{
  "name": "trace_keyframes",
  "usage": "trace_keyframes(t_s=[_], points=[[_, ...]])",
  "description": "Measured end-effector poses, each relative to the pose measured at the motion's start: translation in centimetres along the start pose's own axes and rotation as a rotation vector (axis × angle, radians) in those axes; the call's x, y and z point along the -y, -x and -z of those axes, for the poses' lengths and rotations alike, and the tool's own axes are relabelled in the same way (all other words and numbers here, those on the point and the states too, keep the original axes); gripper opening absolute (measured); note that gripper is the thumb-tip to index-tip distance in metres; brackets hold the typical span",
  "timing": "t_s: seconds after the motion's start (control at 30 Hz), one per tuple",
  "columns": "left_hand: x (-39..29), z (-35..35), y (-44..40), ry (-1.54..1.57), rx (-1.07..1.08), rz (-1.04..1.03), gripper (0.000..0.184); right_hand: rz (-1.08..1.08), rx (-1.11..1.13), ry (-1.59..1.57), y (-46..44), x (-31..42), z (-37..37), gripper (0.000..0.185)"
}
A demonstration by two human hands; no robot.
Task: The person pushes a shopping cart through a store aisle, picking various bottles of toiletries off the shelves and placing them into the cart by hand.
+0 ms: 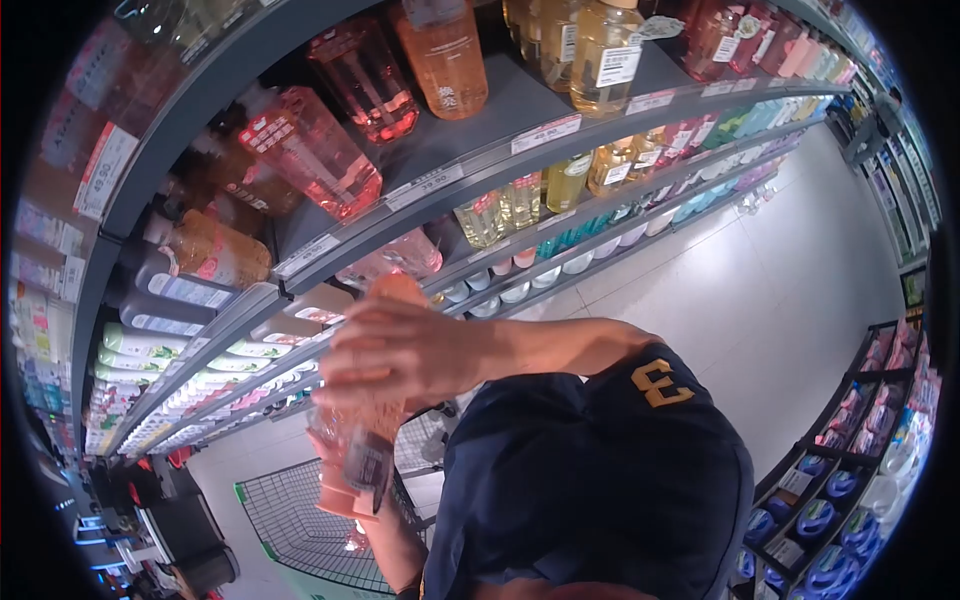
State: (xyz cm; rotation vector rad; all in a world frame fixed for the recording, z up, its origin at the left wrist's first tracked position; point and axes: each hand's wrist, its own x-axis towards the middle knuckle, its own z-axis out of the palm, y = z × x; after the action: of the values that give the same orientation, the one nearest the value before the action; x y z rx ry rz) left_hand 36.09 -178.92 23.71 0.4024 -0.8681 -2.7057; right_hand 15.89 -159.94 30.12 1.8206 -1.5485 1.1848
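Note:
In front of my chest, beside the shelves, I hold a clear pinkish bottle (368, 462) with a label near one end. My left hand (338, 485) has its fingers wrapped round the label end, on the side near the cart. Across the other end lies my right hand (395, 350), blurred by motion, its fingers bent over the bottle. An orange-pink part (400, 289) shows just past the right hand; its details are blurred.
Shelves (480, 170) of bottles with price tags curve across the front and left. A wire shopping cart (300, 515) stands below my hands. Racks of packs (815, 515) are at the right. A person (880, 122) is far off at the upper right.

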Motion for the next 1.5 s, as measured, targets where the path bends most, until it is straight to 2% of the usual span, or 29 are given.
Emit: trace_keyframes(t_s=[0.03,0.07,0.1,0.13,0.2,0.23,0.33,0.4,0.47,0.5,0.57,0.63,0.67,0.73,0.9,1.07,1.23,1.33,1.4,1.5], points=[[-0.2,-4.0,-0.4,-0.002,0.003,0.114,0.057,-0.005,-0.008,0.015,0.9,0.6,-1.0,0.071],[-0.2,-6.7,-0.7,-0.004,0.003,0.227,0.056,0.008,0.083,0.014,1.9,1.0,-2.0,0.075],[0.8,-4.4,-0.5,-0.239,-0.177,0.009,0.064,0.022,0.175,0.011,2.4,1.2,-2.4,0.08],[1.1,-3.8,-0.3,-0.15,-0.122,0.082,0.065,0.017,0.168,0.021,2.5,1.3,-2.1,0.08],[1.7,-2.2,0.5,0.183,0.107,0.294,0.067,-0.143,0.365,-0.28,3.0,1.6,-1.1,0.088],[2.0,-1.2,1.0,0.295,0.181,0.352,0.069,-0.192,0.467,-0.286,3.1,1.8,-0.7,0.095],[2.4,0.2,2.1,0.427,0.303,0.408,0.073,-0.164,0.473,-0.204,3.1,2.6,0.7,0.1],[2.4,0.6,2.0,0.471,0.376,0.44,0.076,-0.191,0.437,-0.219,2.9,2.7,1.2,0.098],[2.6,0.9,1.9,0.512,0.446,0.469,0.079,-0.223,0.296,-0.257,2.6,2.7,2.0,0.091],[2.6,0.8,1.3,0.519,0.489,0.463,0.08,-0.22,0.196,-0.286,2.5,2.4,2.1,0.081],[2.8,0.6,0.3,0.523,0.542,0.445,0.083,-0.257,0.145,-0.26,2.9,2.2,2.4,0.078],[2.8,0.5,1.3,0.516,0.127,0.334,0.089,-0.296,0.077,-0.2,3.3,1.7,2.7,0.068],[3.0,0.4,1.1,0.529,0.117,0.319,0.089,-0.291,0.091,-0.215,3.6,1.5,2.8,0.068],[3.7,-0.1,0.2,0.654,0.326,0.381,0.103,-0.344,0.098,-0.147,4.2,1.1,3.0,0.063],[4.5,0.3,0.8,0.649,0.243,0.318,0.103,-0.427,0.165,-0.154,5.3,-0.2,3.9,0.056],[5.3,1.9,3.1,0.634,0.174,0.307,0.104,-0.555,0.108,-0.045,5.0,-1.3,4.3,0.051],[5.0,3.1,4.3,0.597,0.128,0.292,0.105,-0.561,0.098,-0.154,4.9,-2.0,3.3,0.049],[4.9,3.5,4.4,0.578,0.119,0.297,0.105,-0.56,0.031,-0.102,4.6,-2.0,4.3,0.04],[4.9,3.6,4.5,0.569,0.113,0.306,0.106,-0.644,-0.158,-0.059,4.4,-2.5,5.8,0.034],[4.7,3.8,4.4,0.564,0.111,0.318,0.106,-0.694,-0.28,-0.036,4.8,-3.3,8.2,0.028]])
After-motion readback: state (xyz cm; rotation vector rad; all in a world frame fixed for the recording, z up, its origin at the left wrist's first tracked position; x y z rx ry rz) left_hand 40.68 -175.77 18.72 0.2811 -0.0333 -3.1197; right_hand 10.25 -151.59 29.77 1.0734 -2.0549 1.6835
